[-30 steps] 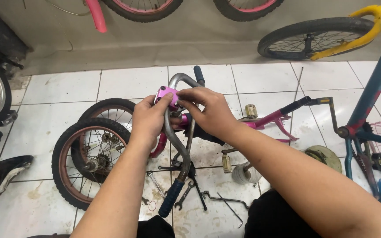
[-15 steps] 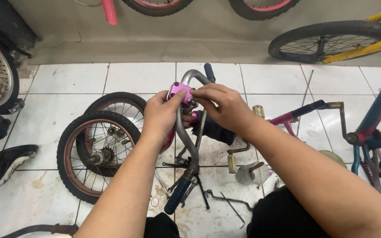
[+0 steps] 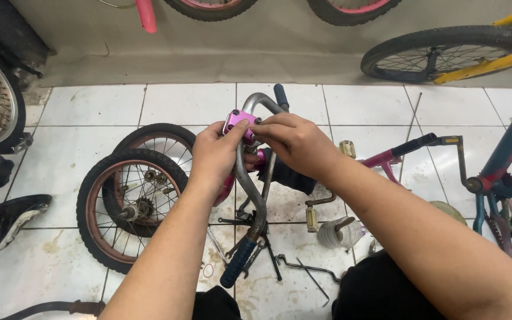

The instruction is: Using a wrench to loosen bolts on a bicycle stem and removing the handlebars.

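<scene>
My left hand (image 3: 214, 155) is pinching the pink stem clamp (image 3: 239, 123) at the top of the grey handlebar (image 3: 249, 178), and my right hand (image 3: 294, 139) has its fingertips narrowed on the clamp's edge. If either grip loosens, I reckon the bar could swing down onto the small wheels (image 3: 127, 207) lying below, or a bolt could drop among the tools on the tiled floor (image 3: 90, 109).

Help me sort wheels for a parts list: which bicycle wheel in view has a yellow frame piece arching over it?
The black-tyred wheel at top right, under the curved yellow frame piece. The two small wheels below the left hand lie loose on the tiled floor.
</scene>
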